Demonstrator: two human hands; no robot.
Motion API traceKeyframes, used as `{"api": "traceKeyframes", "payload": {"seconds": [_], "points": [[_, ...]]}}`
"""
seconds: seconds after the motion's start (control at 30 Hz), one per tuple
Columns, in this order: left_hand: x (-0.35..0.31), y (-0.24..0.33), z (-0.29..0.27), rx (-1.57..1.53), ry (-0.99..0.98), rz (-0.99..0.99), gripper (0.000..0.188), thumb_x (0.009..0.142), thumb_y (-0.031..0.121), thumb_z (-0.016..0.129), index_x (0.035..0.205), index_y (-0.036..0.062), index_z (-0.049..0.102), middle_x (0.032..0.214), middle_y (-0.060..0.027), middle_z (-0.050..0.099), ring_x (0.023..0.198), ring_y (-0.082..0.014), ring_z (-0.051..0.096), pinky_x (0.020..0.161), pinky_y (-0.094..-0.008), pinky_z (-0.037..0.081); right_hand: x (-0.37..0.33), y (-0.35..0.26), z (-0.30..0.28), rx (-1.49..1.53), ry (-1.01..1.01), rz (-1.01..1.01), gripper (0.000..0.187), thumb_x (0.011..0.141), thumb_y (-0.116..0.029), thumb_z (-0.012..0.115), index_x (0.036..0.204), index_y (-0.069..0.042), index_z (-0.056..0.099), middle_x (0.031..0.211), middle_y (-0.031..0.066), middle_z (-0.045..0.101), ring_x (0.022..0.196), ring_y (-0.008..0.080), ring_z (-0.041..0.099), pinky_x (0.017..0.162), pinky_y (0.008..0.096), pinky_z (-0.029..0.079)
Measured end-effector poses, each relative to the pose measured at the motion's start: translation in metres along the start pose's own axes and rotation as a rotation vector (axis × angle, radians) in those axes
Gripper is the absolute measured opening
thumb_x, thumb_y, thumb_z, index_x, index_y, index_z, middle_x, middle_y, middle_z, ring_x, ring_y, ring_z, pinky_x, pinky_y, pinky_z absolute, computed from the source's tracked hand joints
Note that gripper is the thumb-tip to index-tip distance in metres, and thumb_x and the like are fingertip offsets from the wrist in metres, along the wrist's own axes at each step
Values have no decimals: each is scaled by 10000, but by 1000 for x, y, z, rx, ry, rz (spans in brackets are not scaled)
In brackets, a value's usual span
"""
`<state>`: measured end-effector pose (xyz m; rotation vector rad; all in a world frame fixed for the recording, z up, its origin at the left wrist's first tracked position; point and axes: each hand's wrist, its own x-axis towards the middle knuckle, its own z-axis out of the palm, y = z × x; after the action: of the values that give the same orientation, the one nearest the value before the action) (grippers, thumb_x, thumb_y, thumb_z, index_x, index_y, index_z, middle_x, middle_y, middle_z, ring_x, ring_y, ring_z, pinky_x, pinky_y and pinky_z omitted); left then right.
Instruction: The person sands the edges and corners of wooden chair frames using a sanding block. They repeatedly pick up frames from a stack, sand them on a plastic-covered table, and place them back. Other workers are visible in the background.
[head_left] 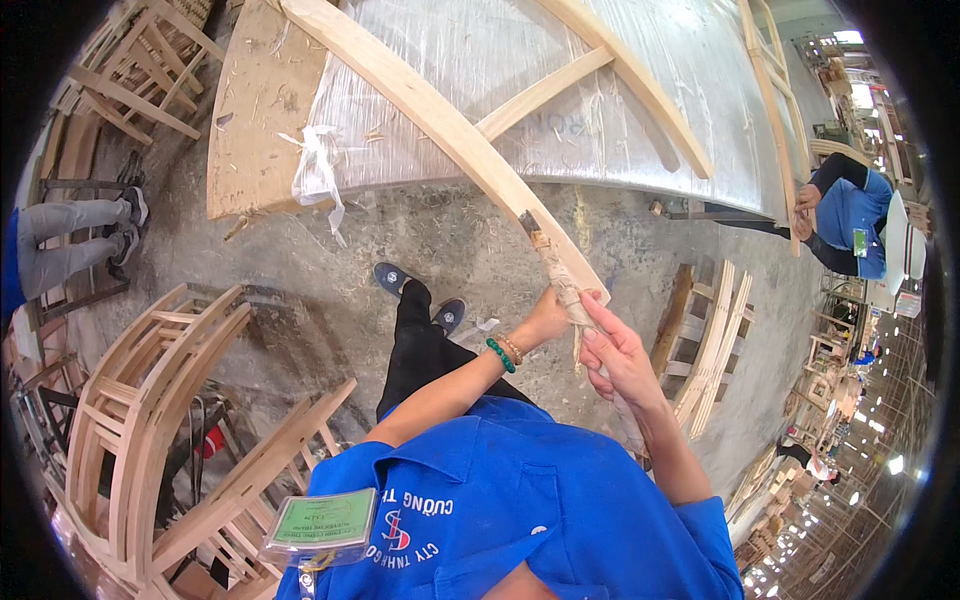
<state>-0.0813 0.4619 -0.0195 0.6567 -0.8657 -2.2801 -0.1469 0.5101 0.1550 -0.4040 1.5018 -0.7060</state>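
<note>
right hand (622, 352): gripping wrapped rod (562, 282), seemingly to steer it along curved wooden rail (430, 106) | left hand (543, 318): beside rod, grip hidden, cannot tell | rail: across plastic-wrapped tabletop (380, 152), end overhanging, probably for access

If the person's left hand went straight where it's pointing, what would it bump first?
Probably the wrapped stick; the left hand looks right up against it. The long wooden bar seems close too, but depth is unclear.

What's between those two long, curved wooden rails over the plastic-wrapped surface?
In the head view, a straight wooden crosspiece spans from the left rail to the right rail, with plastic wrap showing beneath.
</note>
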Motion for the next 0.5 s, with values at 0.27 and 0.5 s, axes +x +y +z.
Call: {"api": "traceKeyframes", "payload": {"seconds": [0.27,0.5], "points": [[11,3,-12,126,-45,-42,282,887,279,669,943,10,607,869,-40,631,770,-99,561,645,-285,483,17,1,0,51,-36,35,502,993,-173,461,1474,-167,316,641,-24,424,382,43,348,337,197,301],[9,-5,-7,91,58,-8,238,897,259,651,899,22,623,834,-27,630,741,-97,551,641,-286,480,33,18,-1,81,-43,-2,483,996,-163,444,1466,-164,334,627,-14,424,368,52,347,329,204,313]]}}
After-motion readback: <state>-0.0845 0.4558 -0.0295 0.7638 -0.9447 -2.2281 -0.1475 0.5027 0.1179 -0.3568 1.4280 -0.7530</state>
